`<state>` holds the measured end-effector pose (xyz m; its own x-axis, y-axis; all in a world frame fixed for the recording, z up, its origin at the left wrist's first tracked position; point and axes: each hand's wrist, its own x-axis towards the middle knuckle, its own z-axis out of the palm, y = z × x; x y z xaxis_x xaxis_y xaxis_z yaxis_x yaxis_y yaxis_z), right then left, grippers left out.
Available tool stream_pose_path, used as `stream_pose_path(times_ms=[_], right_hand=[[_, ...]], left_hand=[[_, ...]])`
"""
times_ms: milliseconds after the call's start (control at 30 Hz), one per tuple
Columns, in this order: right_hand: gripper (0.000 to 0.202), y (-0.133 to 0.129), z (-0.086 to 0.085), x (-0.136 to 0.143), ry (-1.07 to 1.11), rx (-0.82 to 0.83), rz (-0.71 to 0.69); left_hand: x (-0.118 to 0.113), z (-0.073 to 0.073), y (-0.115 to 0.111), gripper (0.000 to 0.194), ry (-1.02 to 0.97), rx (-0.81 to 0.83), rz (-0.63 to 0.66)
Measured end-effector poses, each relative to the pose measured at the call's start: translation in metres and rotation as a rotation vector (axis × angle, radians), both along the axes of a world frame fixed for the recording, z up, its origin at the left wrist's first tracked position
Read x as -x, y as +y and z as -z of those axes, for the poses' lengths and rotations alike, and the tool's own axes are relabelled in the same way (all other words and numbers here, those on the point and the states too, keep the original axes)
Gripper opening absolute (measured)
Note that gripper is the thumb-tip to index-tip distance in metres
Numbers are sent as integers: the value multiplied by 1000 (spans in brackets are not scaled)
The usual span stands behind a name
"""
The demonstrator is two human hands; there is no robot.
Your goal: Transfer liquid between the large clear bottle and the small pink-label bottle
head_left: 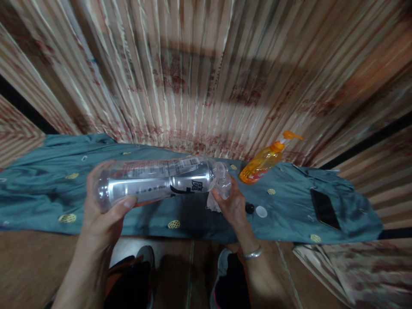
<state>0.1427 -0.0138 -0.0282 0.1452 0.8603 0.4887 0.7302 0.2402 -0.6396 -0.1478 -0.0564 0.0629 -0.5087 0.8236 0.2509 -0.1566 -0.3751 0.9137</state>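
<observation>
A large clear plastic bottle [157,180] with a silver label and black lettering lies almost level above the cloth, its neck to the right. My left hand [107,201] is wrapped round its base, thumb along the near side. At the neck end, my right hand [234,204] has its fingers closed on a small clear plastic container [223,182], close against the bottle's mouth. Whether the two touch I cannot tell. A crumpled whitish piece [213,203] shows just below the right fingers. Near that hand, a black cap [249,208] and a white disc [261,211] lie on the cloth.
A teal cloth [199,225] with yellow patches covers the narrow surface. An orange pump bottle [261,165] stands behind my right hand. Farther right lies a black phone [325,209]. A striped curtain [193,86] hangs behind, with dark bars at both sides.
</observation>
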Motion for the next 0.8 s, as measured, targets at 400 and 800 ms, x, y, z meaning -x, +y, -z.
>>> stream_pose_path(times_ms=[400, 800], right_hand=[[56, -1, -1, 2, -23, -19, 18], [57, 1, 1, 1, 17, -31, 0]], left_hand=[[0, -1, 0, 89, 1, -1, -10], [4, 4, 0, 82, 93, -23, 11]])
